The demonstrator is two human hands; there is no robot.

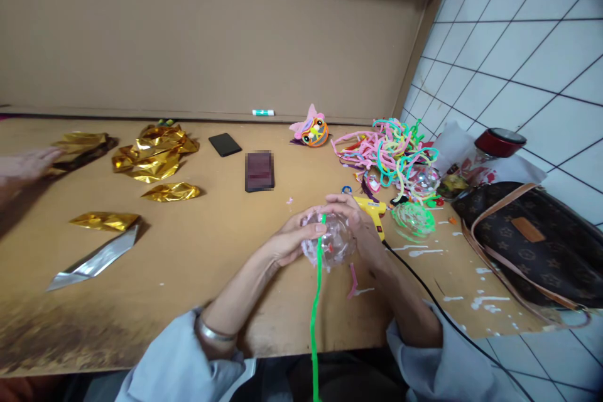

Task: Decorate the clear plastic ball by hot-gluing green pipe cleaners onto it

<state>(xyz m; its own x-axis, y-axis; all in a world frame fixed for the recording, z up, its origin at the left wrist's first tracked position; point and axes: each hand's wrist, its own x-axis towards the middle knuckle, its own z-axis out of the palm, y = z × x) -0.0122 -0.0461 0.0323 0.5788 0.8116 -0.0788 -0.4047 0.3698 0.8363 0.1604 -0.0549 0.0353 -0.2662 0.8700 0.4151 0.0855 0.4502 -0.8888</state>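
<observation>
A clear, rounded plastic piece is between my two hands above the table's near part. My left hand wraps its left side, the thumb pressing a bright green fuzzy strip against it. That strip hangs down past the table's front edge. My right hand curls round the far right side of the clear piece. Just right of my right hand lies a yellow glue gun, partly hidden by it, with a black cord. A pink strip is on the table below the clear piece.
Colourful fuzzy strips, a green-trimmed clear piece, a brown bag and a red-lidded jar are on the right. A decorated fish-like figure stands behind. Gold foil and another person's hand are left.
</observation>
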